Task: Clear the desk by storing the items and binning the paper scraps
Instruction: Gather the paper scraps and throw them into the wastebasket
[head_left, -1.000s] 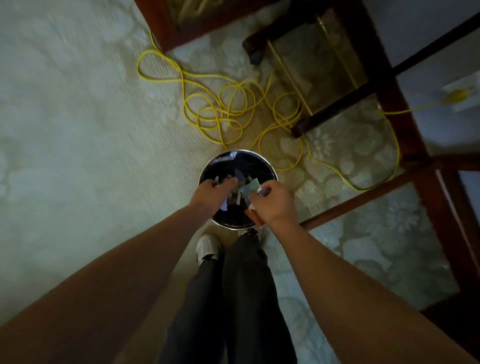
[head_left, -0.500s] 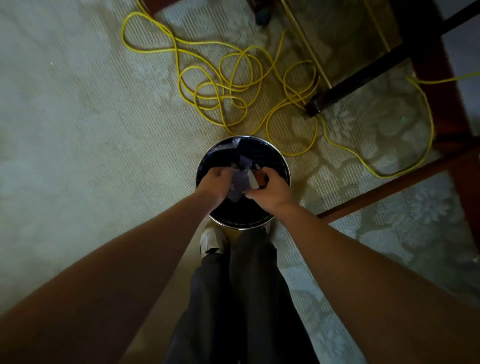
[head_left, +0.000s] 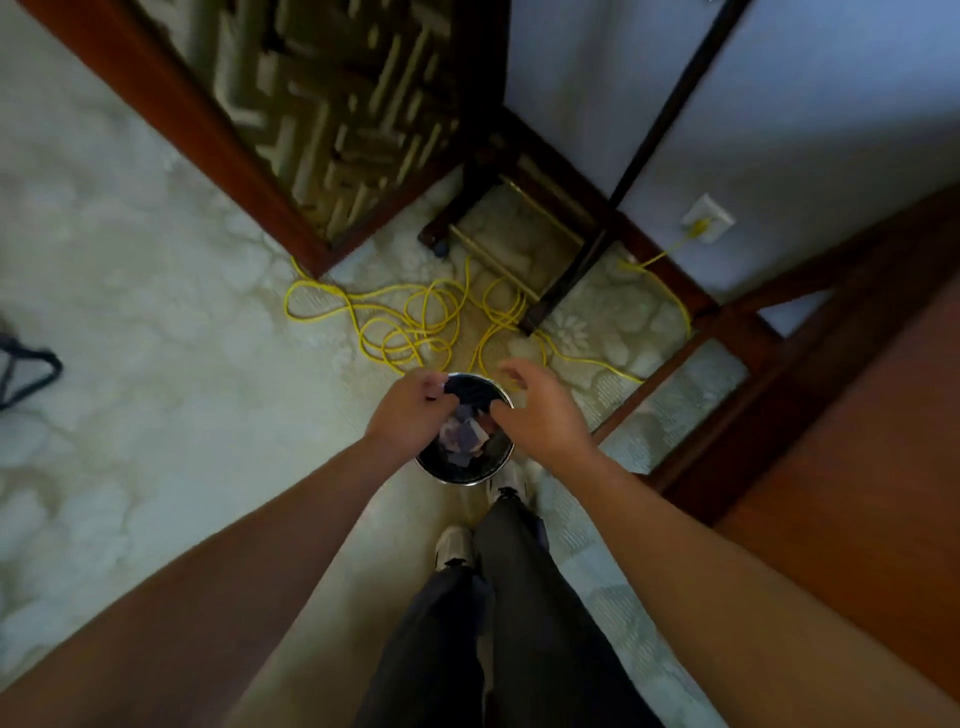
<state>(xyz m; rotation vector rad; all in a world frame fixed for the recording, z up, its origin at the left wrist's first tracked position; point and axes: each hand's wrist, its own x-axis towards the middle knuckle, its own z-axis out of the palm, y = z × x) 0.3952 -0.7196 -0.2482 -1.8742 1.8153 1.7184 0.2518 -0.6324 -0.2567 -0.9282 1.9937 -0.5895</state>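
Left hand (head_left: 410, 413) and right hand (head_left: 543, 415), apparently empty, hover over the bin (head_left: 458, 480).

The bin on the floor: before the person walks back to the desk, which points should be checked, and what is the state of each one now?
1. Paper scraps lie inside the bin: ok.
2. Bin stands upright: ok.
3. Right hand holds nothing, fingers loose: ok.
4. Left hand holds nothing: cannot tell, its fingers are curled over the bin.
5. Yellow cable lies beyond the bin, apart from the shoe: ok.
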